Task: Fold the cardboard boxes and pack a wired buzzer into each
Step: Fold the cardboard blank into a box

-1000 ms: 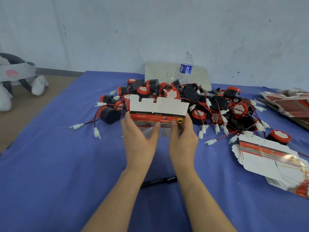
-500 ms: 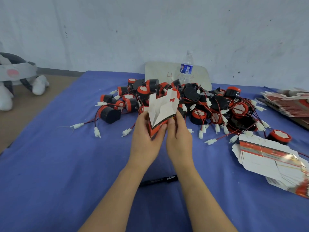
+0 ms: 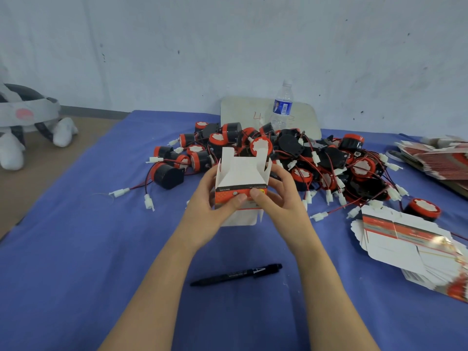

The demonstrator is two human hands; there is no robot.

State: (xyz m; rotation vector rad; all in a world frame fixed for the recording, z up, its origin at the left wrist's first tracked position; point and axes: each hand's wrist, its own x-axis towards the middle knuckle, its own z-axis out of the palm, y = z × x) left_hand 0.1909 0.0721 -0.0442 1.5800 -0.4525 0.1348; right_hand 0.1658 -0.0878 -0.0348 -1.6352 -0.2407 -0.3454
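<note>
I see my fingers (image 3: pixel 238 198) curled around a small box (image 3: pixel 240 173) in the middle of the frame. My left hand (image 3: pixel 210 209) holds its left side and my right hand (image 3: pixel 281 198) holds its right side. Both thumbs press on the red front of the box. The box is held up just above the desk (image 3: pixel 76 249). Its top is open, with white flaps sticking up. A white flap hangs down under it too.

Just behind the box is a big pile of buzzers (image 3: pixel 316 160), black and red, with red wires and white plugs. One buzzer (image 3: pixel 423 209) sits alone at the right, near the pile.

Below my hands a black pen (image 3: pixel 235 274) lies flat on the blue desk.

At the right edge is a stack of flat boxes (image 3: pixel 410 247). A second stack (image 3: pixel 440 158) lies at the upper right.

Behind the pile stands a water bottle (image 3: pixel 281 107), in front of a pale board (image 3: pixel 243 112) that leans on the wall.

At the far left is a grey and white soft toy (image 3: pixel 25 122).
</note>
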